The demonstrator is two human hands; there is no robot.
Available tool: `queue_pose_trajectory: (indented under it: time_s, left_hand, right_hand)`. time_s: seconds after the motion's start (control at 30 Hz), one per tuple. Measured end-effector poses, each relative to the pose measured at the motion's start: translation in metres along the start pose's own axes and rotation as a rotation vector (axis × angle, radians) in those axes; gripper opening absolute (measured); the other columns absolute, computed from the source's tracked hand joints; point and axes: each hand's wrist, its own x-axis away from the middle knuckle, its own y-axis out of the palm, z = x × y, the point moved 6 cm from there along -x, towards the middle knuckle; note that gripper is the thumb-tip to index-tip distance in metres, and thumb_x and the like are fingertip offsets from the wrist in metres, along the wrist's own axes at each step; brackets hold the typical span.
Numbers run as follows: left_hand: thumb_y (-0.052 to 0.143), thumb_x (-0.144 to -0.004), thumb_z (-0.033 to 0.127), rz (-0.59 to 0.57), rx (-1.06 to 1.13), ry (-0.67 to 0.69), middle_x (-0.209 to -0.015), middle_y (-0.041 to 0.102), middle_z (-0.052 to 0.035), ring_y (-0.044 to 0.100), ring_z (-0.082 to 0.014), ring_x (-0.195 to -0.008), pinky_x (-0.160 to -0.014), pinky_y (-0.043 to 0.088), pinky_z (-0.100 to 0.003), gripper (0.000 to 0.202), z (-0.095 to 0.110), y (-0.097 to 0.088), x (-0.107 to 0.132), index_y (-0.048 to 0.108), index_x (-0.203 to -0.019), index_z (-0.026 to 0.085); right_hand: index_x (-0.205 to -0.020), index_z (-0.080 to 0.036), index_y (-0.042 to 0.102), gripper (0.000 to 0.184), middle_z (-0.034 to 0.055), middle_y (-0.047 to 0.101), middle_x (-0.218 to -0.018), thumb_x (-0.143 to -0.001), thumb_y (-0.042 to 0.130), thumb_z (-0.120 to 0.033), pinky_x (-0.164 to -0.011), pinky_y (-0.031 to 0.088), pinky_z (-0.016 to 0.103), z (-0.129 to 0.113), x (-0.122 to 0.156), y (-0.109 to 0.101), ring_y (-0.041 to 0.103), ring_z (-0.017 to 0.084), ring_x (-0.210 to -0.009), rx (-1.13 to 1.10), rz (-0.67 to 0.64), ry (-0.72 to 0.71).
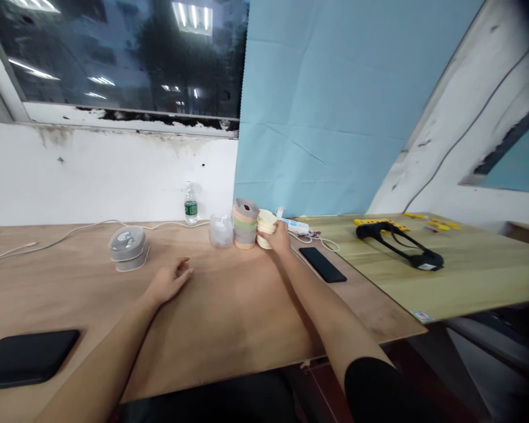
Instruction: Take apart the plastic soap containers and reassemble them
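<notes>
My right hand reaches to the back of the table, its fingers round the right side of a stack of cream cup-like pieces. The stack stands upright. Close on its left is a taller stack of coloured containers in grey, green and peach bands. Left of that stand clear plastic containers. My left hand rests on the table with nothing in it, thumb and fingers loosely apart. The nearest item to it is a grey lidded container, further left, which it does not touch.
A water bottle stands against the wall. Right of my right hand lie a black phone, a white power strip and cables. A black frame-like object lies on the right table. A black flat case is at front left.
</notes>
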Motion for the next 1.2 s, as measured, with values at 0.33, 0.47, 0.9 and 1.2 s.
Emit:
queue_pose_trajectory:
  time_s: [0.33, 0.47, 0.9, 1.2]
  left_hand:
    - [0.045, -0.084, 0.060, -0.013, 0.009, 0.004, -0.108, 0.067, -0.0106, 0.065, -0.0259, -0.095, -0.086, 0.050, -0.039, 0.061, 0.000, 0.002, -0.001, 0.052, -0.125, 0.016]
    - [0.045, -0.084, 0.060, -0.016, 0.006, 0.008, -0.105, 0.068, -0.0099, 0.065, -0.0254, -0.094, -0.086, 0.050, -0.038, 0.060, 0.001, 0.002, 0.000, 0.053, -0.124, 0.017]
    - [0.045, -0.084, 0.059, -0.023, 0.008, 0.007, -0.105, 0.068, -0.0090, 0.065, -0.0243, -0.091, -0.083, 0.050, -0.037, 0.058, 0.001, 0.002, 0.000, 0.053, -0.124, 0.017]
    - [0.047, -0.087, 0.052, 0.093, -0.059, 0.123, -0.106, 0.067, -0.0091, 0.062, -0.0244, -0.097, -0.087, 0.048, -0.038, 0.046, 0.008, -0.009, -0.001, 0.056, -0.117, 0.019]
  right_hand:
    - [-0.101, -0.020, 0.044, 0.053, 0.0106, 0.052, -0.105, -0.064, 0.072, -0.046, -0.088, 0.044, 0.040, -0.010, 0.007, -0.033, 0.051, 0.026, -0.101, -0.075, -0.023, -0.153]
    - [-0.107, -0.019, 0.045, 0.054, 0.0134, 0.050, -0.112, -0.067, 0.070, -0.044, -0.094, 0.042, 0.043, -0.014, 0.018, -0.033, 0.049, 0.028, -0.110, -0.083, -0.076, -0.248]
    - [-0.117, -0.018, 0.049, 0.062, 0.0186, 0.038, -0.134, -0.070, 0.068, -0.053, -0.103, 0.037, 0.048, -0.018, 0.023, -0.037, 0.042, 0.033, -0.126, 0.004, -0.096, -0.249]
    - [-0.125, -0.015, 0.043, 0.063, 0.0206, 0.045, -0.130, -0.077, 0.061, -0.052, -0.103, 0.029, 0.058, -0.043, 0.039, -0.067, 0.036, 0.036, -0.128, 0.035, 0.246, -0.347]
